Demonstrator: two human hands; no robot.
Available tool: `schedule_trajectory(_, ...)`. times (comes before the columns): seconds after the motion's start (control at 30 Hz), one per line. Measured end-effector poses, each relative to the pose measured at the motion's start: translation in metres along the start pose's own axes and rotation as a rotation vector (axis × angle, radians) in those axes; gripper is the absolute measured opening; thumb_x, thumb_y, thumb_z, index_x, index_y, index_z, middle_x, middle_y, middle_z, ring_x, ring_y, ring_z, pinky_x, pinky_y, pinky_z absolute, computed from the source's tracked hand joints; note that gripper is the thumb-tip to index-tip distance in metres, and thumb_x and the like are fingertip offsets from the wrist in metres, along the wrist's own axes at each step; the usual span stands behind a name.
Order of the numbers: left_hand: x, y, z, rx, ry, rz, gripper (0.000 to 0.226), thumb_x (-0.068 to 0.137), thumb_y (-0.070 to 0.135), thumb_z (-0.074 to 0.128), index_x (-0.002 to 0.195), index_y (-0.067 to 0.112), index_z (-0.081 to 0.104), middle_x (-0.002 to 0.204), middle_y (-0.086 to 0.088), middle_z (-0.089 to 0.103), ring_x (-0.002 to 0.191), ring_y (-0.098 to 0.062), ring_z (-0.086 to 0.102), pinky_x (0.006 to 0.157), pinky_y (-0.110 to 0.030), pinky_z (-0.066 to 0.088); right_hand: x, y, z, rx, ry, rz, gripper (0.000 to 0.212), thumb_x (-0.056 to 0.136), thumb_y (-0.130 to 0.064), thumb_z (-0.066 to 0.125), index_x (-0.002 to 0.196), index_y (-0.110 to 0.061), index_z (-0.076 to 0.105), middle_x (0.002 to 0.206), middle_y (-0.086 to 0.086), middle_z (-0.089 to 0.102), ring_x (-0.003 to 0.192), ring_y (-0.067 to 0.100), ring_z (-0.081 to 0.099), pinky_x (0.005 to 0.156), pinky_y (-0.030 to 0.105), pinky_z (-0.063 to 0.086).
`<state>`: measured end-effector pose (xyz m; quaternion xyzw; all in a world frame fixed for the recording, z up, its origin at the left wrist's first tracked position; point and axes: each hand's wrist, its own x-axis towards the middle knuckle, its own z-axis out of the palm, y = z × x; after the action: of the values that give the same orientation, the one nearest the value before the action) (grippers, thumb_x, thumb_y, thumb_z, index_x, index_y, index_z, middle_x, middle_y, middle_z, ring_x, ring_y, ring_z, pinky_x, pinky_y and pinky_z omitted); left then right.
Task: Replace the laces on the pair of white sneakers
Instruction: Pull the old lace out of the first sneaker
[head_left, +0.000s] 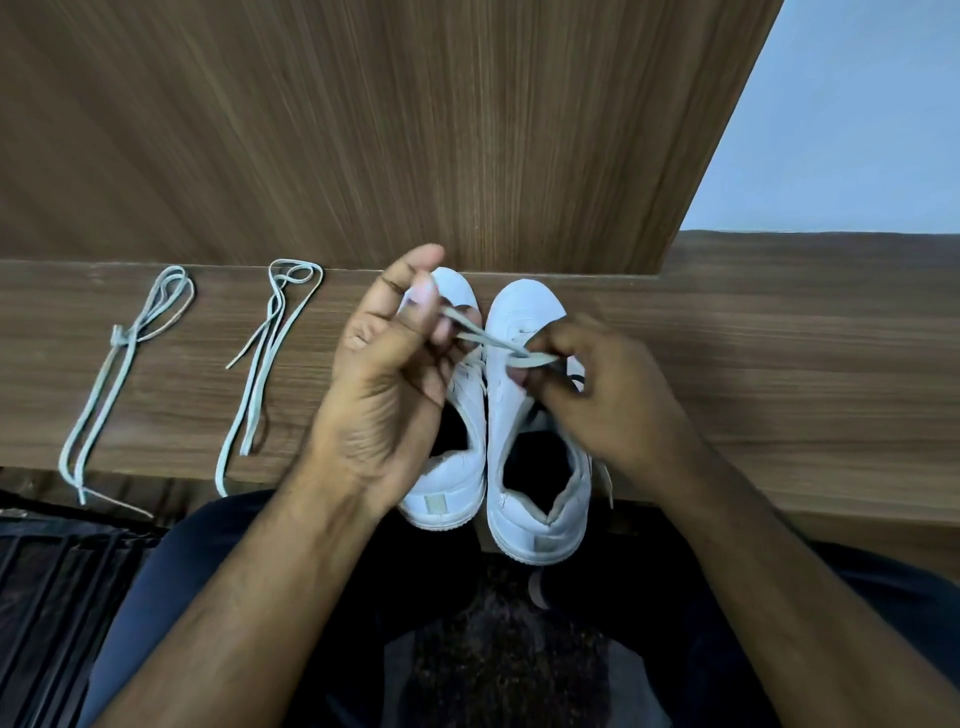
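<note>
Holding the lace (493, 344) tight between both hands over my two white sneakers (524, 415) on the shelf (779, 364), my left hand (387, 364) pinches one end and my right hand (582, 384) pinches the other, maybe just above the right shoe's holes, running sideways, with two spare laces (260, 364) far left.

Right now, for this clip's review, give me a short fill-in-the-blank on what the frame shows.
1. Both hands pinch one ____ above the white sneakers.
2. The left hand is over the ____ sneaker.
3. ____ spare laces lie to the left.
4. The sneakers' toes point ____ the person.

Missing: lace; left; Two; away from
</note>
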<state>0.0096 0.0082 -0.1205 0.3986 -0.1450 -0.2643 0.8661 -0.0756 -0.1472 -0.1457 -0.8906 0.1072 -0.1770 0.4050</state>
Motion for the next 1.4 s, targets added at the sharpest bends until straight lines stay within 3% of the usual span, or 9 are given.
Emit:
schedule_trajectory(0.23, -0.003, -0.003, 0.000, 0.383, 0.057, 0.012, 0.022, 0.090, 0.037, 0.068, 0.081, 0.018, 0.062, 0.041, 0.004, 0.033, 0.041, -0.019, 0.038, 0.048, -0.024, 0.035, 0.005, 0.009, -0.017, 0.145, 0.352, 0.187, 0.017, 0.091, -0.011, 0.059, 0.098, -0.023, 0.069, 0.085, -0.016, 0.069, 0.072, -0.003, 0.061, 0.067, 0.025, 0.048)
schedule_trajectory(0.43, -0.011, -0.024, -0.010, 1.386, -0.392, -0.043, 0.030, 0.084, 0.058, 0.070, 0.078, 0.028, 0.071, 0.049, 0.004, 0.052, 0.045, -0.013, 0.047, 0.050, -0.030, 0.042, 0.005, 0.001, -0.012, 0.475, 0.436, 0.264, 0.013, 0.085, -0.030, 0.058, 0.094, -0.033, 0.066, 0.091, -0.013, 0.070, 0.085, 0.011, 0.066, 0.071, 0.029, 0.049)
schedule_trajectory(0.63, -0.010, -0.009, 0.005, 0.629, -0.114, 0.197, 0.037, 0.104, 0.035, 0.039, 0.090, 0.020, 0.070, 0.096, 0.000, 0.068, 0.091, -0.014, 0.063, 0.077, -0.030, 0.048, 0.006, 0.018, -0.017, 0.366, 0.421, 0.439, 0.034, 0.088, 0.001, 0.058, 0.103, -0.028, 0.066, 0.092, -0.010, 0.066, 0.078, 0.001, 0.061, 0.065, 0.019, 0.048)
schedule_trajectory(0.77, 0.003, 0.011, -0.005, -0.018, -0.062, 0.032, 0.043, 0.106, 0.048, 0.024, 0.137, 0.039, 0.053, 0.149, 0.006, 0.053, 0.134, -0.024, 0.055, 0.110, -0.048, 0.043, 0.003, 0.017, -0.014, 0.250, 0.339, 0.400, 0.038, 0.087, 0.005, 0.053, 0.092, -0.028, 0.069, 0.088, -0.012, 0.070, 0.083, 0.005, 0.068, 0.066, 0.019, 0.049)
schedule_trajectory(0.93, 0.001, -0.003, -0.008, 0.524, 0.115, 0.040, 0.073, 0.090, 0.068, 0.052, 0.154, 0.039, 0.032, 0.153, 0.014, 0.047, 0.133, 0.000, 0.050, 0.114, -0.039, 0.040, 0.010, 0.004, -0.019, 0.711, 0.436, 0.497, 0.025, 0.092, -0.002, 0.049, 0.093, -0.014, 0.071, 0.085, 0.003, 0.069, 0.074, 0.015, 0.064, 0.062, 0.030, 0.048)
schedule_trajectory(1.07, -0.003, -0.019, -0.016, 1.301, -0.002, 0.074, 0.061, 0.087, 0.060, 0.065, 0.138, 0.030, 0.050, 0.145, 0.005, 0.044, 0.130, -0.001, 0.046, 0.107, -0.022, 0.036, 0.008, 0.011, -0.024, 0.082, 0.462, 0.235, 0.021, 0.088, -0.017, 0.055, 0.102, -0.023, 0.069, 0.096, -0.006, 0.070, 0.085, 0.009, 0.064, 0.082, 0.030, 0.050)
schedule_trajectory(1.2, -0.001, -0.022, -0.019, 1.375, 0.156, 0.169, 0.072, 0.086, 0.038, 0.076, 0.145, 0.016, 0.041, 0.133, 0.006, 0.043, 0.114, 0.004, 0.040, 0.088, 0.008, 0.025, -0.001, 0.019, -0.017, -0.400, -0.016, 0.312, 0.016, 0.093, -0.034, 0.061, 0.103, -0.026, 0.071, 0.099, -0.005, 0.067, 0.098, 0.021, 0.064, 0.095, 0.044, 0.047)
schedule_trajectory(1.3, -0.001, -0.014, -0.019, 1.413, 0.043, 0.364, 0.059, 0.087, 0.031, 0.076, 0.138, 0.015, 0.051, 0.127, 0.008, 0.052, 0.115, 0.001, 0.045, 0.096, -0.001, 0.031, -0.006, 0.017, -0.010, -0.604, -0.076, 0.296, 0.023, 0.098, -0.042, 0.053, 0.105, -0.028, 0.069, 0.098, -0.002, 0.058, 0.106, 0.027, 0.058, 0.095, 0.044, 0.042)
schedule_trajectory(1.4, -0.008, -0.022, -0.012, 1.547, -0.300, 0.387, 0.051, 0.088, 0.042, 0.068, 0.136, 0.027, 0.056, 0.128, 0.012, 0.061, 0.123, -0.009, 0.053, 0.105, -0.036, 0.040, -0.004, 0.004, -0.014, -0.424, 0.048, 0.184, 0.022, 0.100, -0.038, 0.050, 0.102, -0.025, 0.069, 0.094, -0.002, 0.057, 0.093, 0.028, 0.061, 0.081, 0.039, 0.048)
